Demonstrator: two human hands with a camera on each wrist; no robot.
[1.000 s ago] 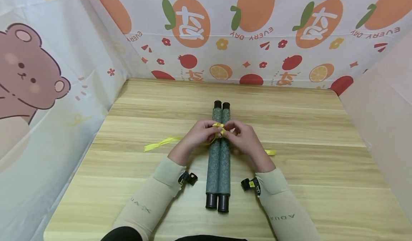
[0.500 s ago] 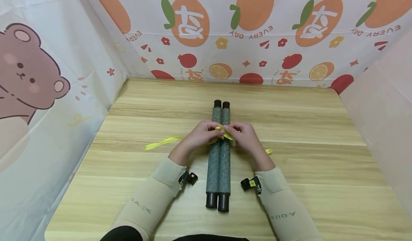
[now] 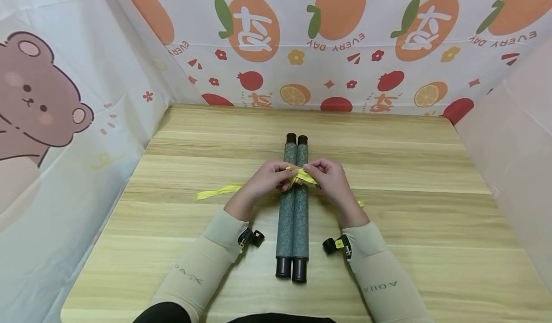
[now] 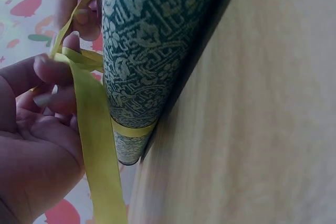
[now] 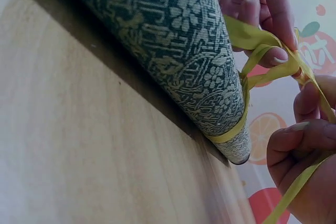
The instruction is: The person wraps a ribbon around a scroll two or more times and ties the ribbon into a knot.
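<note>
Two rolled halves of a green brocade scroll [image 3: 294,222] lie side by side on the table, with dark knobs at both ends. A yellow ribbon [image 3: 307,175] passes round them and is looped up above the rolls; the band of it hugging the brocade shows in both wrist views. My left hand [image 3: 269,178] pinches the ribbon between thumb and fingers over the left roll. Just opposite, my right hand [image 3: 331,178] pinches another part of it. Close up in the right wrist view, ribbon strands [image 5: 262,40] cross between the fingertips of both hands.
The wooden table [image 3: 431,208] spreads out on both sides of the scroll. One loose ribbon tail [image 3: 217,192] trails left past the left forearm; a short end [image 3: 361,203] shows by the right wrist. A fruit-print cloth [image 3: 297,35] hangs behind the table.
The ribbon between the hands has shifted from a small bunched knot to a wider, flatter stretch toward the right hand. The right hand has moved slightly right; the scroll stays put.
</note>
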